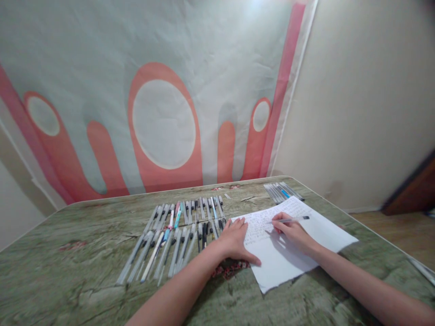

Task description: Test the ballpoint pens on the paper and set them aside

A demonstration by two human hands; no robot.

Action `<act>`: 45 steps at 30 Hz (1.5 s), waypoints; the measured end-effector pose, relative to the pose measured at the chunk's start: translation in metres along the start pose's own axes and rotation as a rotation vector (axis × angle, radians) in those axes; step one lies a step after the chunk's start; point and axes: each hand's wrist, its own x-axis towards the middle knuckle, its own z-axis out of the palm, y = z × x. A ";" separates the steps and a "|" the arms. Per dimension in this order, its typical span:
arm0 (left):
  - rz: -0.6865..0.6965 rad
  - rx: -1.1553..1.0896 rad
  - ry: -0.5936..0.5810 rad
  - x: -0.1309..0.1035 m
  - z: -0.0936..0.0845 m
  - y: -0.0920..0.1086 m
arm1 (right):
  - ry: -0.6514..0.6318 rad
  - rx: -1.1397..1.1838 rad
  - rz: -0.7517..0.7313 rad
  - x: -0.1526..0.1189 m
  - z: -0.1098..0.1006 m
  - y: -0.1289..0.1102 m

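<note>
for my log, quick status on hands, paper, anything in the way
Right hand holding pen over paper. Left hand on its left edge. Pen rows to the left, none on the paper.

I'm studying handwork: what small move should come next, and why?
Probably a short stroke by the right hand: it holds a pen pointing at the handwriting on the paper, whose lower part is blank, and the left hand rests on the paper's left edge.
</note>
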 end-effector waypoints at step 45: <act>-0.018 0.323 -0.139 0.003 -0.006 0.002 | -0.006 -0.327 -0.185 -0.012 -0.001 0.006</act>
